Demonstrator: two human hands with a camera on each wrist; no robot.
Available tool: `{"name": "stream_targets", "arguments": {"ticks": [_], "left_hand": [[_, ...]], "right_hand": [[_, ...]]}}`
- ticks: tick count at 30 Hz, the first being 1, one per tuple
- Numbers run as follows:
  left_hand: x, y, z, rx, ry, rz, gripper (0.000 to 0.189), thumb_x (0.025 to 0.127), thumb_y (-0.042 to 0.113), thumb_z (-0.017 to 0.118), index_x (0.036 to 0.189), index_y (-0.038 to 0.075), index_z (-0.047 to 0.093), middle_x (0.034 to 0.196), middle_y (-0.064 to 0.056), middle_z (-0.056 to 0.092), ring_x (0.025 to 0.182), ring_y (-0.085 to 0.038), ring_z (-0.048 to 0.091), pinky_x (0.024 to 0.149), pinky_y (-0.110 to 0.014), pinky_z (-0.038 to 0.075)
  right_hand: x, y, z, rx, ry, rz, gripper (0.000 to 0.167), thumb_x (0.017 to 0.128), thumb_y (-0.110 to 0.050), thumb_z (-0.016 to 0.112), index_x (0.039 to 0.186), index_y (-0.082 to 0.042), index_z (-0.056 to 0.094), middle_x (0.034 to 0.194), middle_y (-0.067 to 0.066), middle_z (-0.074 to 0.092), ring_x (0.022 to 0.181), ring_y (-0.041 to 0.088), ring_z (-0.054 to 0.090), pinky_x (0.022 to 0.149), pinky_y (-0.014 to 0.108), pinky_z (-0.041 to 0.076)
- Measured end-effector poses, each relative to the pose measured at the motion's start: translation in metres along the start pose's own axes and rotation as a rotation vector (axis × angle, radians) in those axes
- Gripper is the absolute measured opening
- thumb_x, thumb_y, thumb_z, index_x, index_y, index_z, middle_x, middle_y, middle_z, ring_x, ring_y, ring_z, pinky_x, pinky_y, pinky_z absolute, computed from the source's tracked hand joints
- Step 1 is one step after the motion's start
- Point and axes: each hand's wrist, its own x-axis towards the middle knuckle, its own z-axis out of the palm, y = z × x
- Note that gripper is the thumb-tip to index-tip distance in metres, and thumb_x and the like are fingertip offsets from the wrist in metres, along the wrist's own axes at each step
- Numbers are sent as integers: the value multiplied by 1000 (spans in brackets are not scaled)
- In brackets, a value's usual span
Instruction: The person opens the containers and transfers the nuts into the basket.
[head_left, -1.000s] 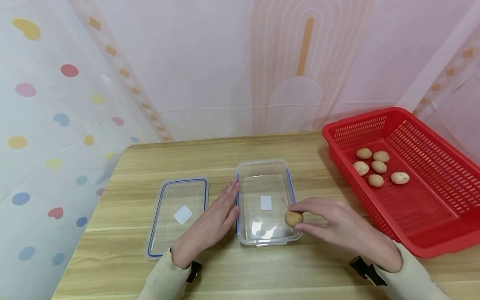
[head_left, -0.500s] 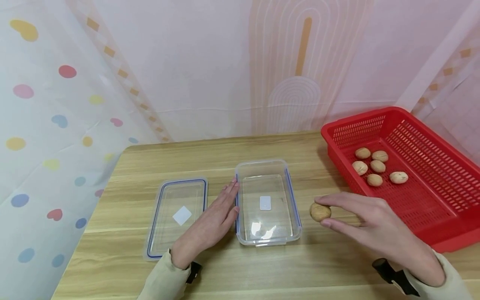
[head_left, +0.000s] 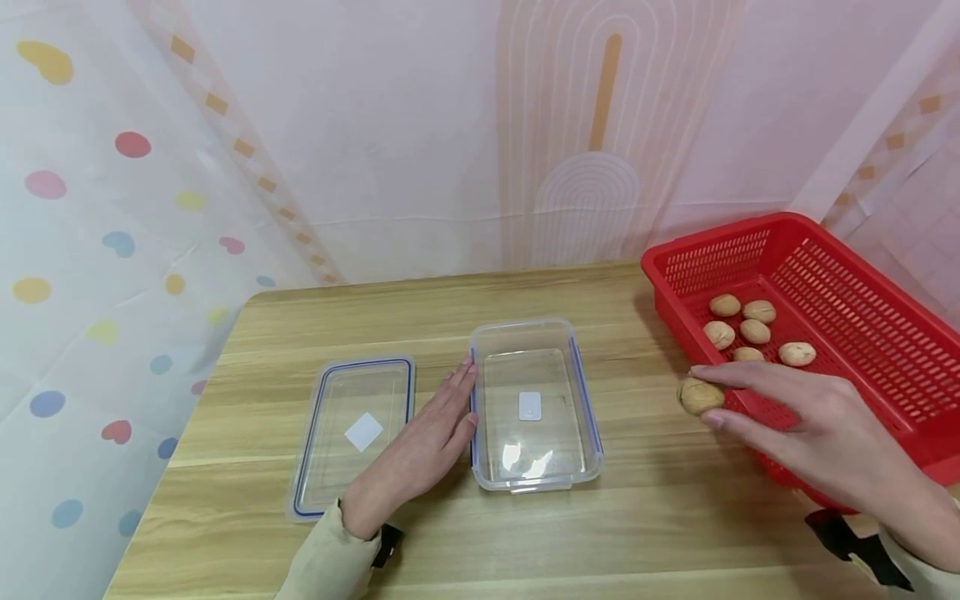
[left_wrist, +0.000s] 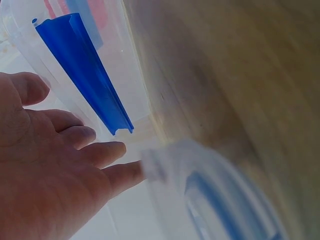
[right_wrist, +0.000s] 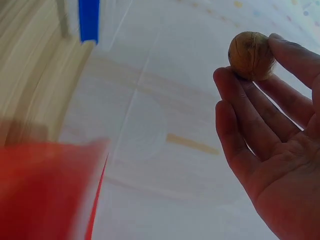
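Observation:
A walnut is pinched between the thumb and fingertips of my right hand, in the air by the near left side of the red basket. The right wrist view shows the same walnut at the fingertips. My left hand lies with fairly straight fingers along the left wall of a clear plastic container. Inside that container only a white label shows on its floor. Up close in the left wrist view, the left fingers are by the container's blue clip.
Several walnuts lie in the far left part of the basket. A clear lid with a blue seal lies flat to the left of the container. Behind the wooden table hangs a patterned cloth.
My right hand has carried the walnut from the container's right rim rightward to the basket's edge. My left hand has stayed against the container.

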Motion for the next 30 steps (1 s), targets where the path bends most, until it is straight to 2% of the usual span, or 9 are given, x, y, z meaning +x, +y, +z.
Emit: {"name": "stream_targets", "arguments": {"ticks": [5, 8, 9, 12, 15, 19, 22, 26, 30], "left_hand": [[0, 0, 0, -1, 8, 5, 60, 112, 23, 42, 164, 1, 20, 173, -8, 11, 156, -35, 19, 125, -52, 21], [-1, -1, 1, -3, 14, 7, 61, 112, 23, 42, 164, 1, 20, 173, -8, 11, 156, -35, 19, 125, -53, 21], [-1, -1, 1, -3, 15, 6, 61, 112, 23, 42, 164, 1, 20, 172, -8, 11, 156, -35, 18, 125, -53, 21], [-1, -1, 1, -2, 20, 7, 61, 112, 23, 42, 163, 1, 20, 172, -8, 11, 156, -35, 19, 125, -53, 21], [-1, -1, 1, 0, 18, 6, 61, 112, 23, 43, 164, 2, 19, 172, -9, 11, 156, -35, 19, 125, -53, 21], [-1, -2, 1, 5, 17, 6, 61, 112, 23, 43, 164, 2, 19, 172, -9, 11, 156, -35, 18, 125, -54, 21], [0, -1, 1, 7, 18, 8, 61, 112, 23, 43, 164, 2, 19, 172, -9, 11, 156, -35, 18, 125, -54, 21], [0, -1, 0, 8, 15, 9, 61, 112, 23, 43, 163, 2, 19, 172, -9, 11, 156, -35, 18, 125, -54, 21], [0, -1, 0, 8, 6, 5, 61, 112, 23, 43, 164, 2, 19, 172, -10, 12, 156, -35, 18, 125, -53, 21]], "right_hand": [[-6, 13, -9, -43, -6, 27, 62, 63, -10, 97, 120, -22, 78, 111, -5, 77, 96, -6, 64, 86, 1, 44], [-12, 20, -14, -54, 1, 32, 61, 63, -12, 97, 120, -20, 78, 112, -3, 77, 106, -14, 59, 95, 1, 38], [-13, 23, -16, -60, 9, 30, 60, 63, -14, 97, 120, -19, 78, 112, -2, 78, 108, -12, 60, 97, 0, 36], [-16, 30, -22, -111, 13, 40, 58, 62, -19, 97, 117, -16, 79, 109, 4, 79, 106, 5, 69, 96, -1, 33], [-16, 36, -29, -168, -2, 54, 57, 62, -22, 98, 115, -12, 78, 105, 10, 79, 91, 29, 74, 87, -3, 36], [-12, 48, -38, -192, -48, 76, 59, 63, -19, 98, 118, -13, 77, 105, 11, 79, 86, 33, 73, 78, -3, 40], [-8, 59, -42, -188, -76, 91, 60, 63, -17, 98, 119, -13, 77, 105, 9, 79, 89, 19, 72, 76, -2, 42], [-4, 73, -43, -173, -124, 123, 54, 65, -14, 97, 117, -12, 79, 102, 5, 79, 89, -3, 62, 72, 0, 43], [-2, 82, -42, -137, -180, 156, 48, 70, -10, 94, 116, -9, 79, 102, 5, 78, 87, -8, 59, 66, 7, 47]]}}
